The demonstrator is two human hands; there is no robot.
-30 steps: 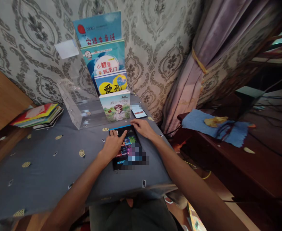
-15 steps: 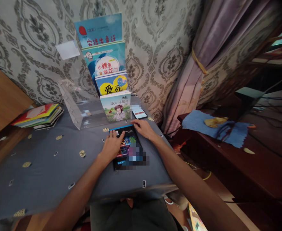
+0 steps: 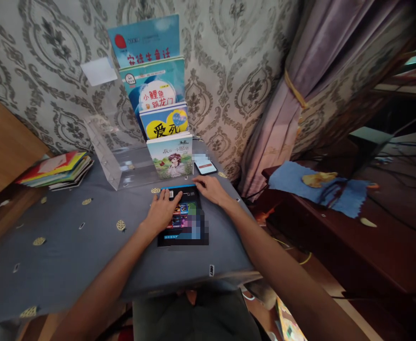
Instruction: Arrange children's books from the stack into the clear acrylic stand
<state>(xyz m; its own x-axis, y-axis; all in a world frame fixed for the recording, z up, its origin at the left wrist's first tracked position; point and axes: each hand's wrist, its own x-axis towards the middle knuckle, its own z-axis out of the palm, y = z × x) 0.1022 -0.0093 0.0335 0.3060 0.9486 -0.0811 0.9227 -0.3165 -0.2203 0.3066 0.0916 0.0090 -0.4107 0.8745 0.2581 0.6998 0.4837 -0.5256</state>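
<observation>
A black book (image 3: pixel 185 195) with a blue top edge and small colored pictures lies flat on the table; its lower right part is blurred by pixels. My left hand (image 3: pixel 161 209) rests on its upper left side, fingers stretched out and spread. Beside the upper right corner, my right hand (image 3: pixel 211 189) lies on the tablecloth with fingers loosely bent and nothing visible in them. Just behind the black book, a clear acrylic rack (image 3: pixel 113 182) holds several upright books, stepped in height, with a pale green picture book (image 3: pixel 172 166) in front.
A phone (image 3: pixel 206 166) with a lit screen lies right of the rack. Stacked thin books (image 3: pixel 58 170) sit at the table's left. A gray patterned cloth (image 3: pixel 97 246) covers the table. To the right, a blue cloth (image 3: pixel 289 182) lies on a dark red bench, near a tied curtain (image 3: pixel 275 128).
The black book has turned slightly, its lower end shifting left, so it lies straighter to the rack. My left hand has shifted a little left with it; my right hand has hardly moved.
</observation>
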